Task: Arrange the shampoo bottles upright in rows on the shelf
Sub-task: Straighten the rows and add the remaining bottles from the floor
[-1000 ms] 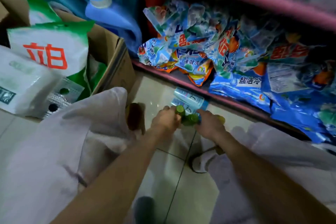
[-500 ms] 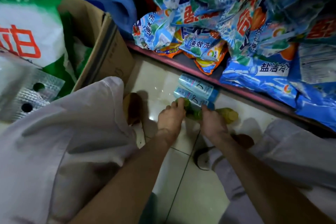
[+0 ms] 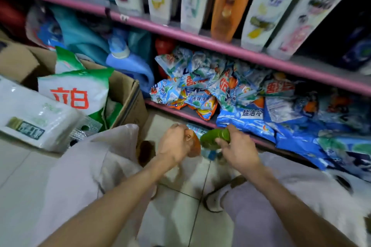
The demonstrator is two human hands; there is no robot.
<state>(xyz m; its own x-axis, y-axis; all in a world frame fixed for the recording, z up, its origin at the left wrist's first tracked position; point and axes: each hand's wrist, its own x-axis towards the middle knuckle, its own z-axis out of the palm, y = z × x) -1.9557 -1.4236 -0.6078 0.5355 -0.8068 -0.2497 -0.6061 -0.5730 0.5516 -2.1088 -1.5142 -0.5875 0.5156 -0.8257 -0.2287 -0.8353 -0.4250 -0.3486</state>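
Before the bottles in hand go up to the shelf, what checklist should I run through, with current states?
1. Right hand grips the green bottle: ok.
2. Left hand closed on a brownish item: ok, though what it is cannot be told.
3. Green bottle upright: not ok, it is tilted.
4. Upper shelf has a free slot: cannot tell; upright bottles crowd it.
5. Floor stock cleared: not ok, a pale blue bottle lies behind the hands.

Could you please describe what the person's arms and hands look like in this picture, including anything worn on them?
Both forearms are bare from the lower frame edge to the wrists, with no sleeves showing. The left hand and right hand wear no gloves, and no watch, bracelet or ring is visible. Motion blur softens finer detail. Pale, light-coloured trousers cover the knees on either side.
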